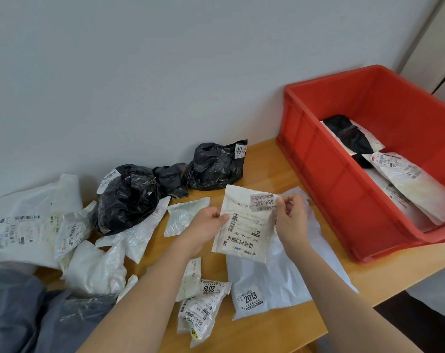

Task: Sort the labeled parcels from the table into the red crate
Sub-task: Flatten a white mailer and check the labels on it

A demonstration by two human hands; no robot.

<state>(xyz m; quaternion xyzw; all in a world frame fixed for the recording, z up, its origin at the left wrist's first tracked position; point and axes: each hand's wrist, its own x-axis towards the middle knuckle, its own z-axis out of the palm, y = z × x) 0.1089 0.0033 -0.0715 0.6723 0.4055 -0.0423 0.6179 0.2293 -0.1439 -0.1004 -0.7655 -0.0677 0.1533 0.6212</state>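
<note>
Head camera, looking down, and both hands are up on one small white parcel (244, 225), held just above the wooden table (384, 273) to the left of the red crate (326, 189). The left hand (206, 228) pinches the parcel's left edge between thumb and fingers; the right hand (291, 220) curls its fingers round the top right corner, right by the pink sticker. It's held flat, label face up, likely so the printing can be read before it goes over.

Under it, nearer the crate's front corner, lies a large grey-white mailer (280, 281) marked 2013. Left of that sit two small labelled packets (203, 304), one marked 2019. Farther from the crate, black bagged parcels (170, 184) line the wall, with a heap of white mailers (50, 225) beyond them.

Into the crate now: a black parcel (349, 136) toward the back and a white labelled mailer (415, 187) on top of more white ones. So some are sorted, and plenty remain on the table.
</note>
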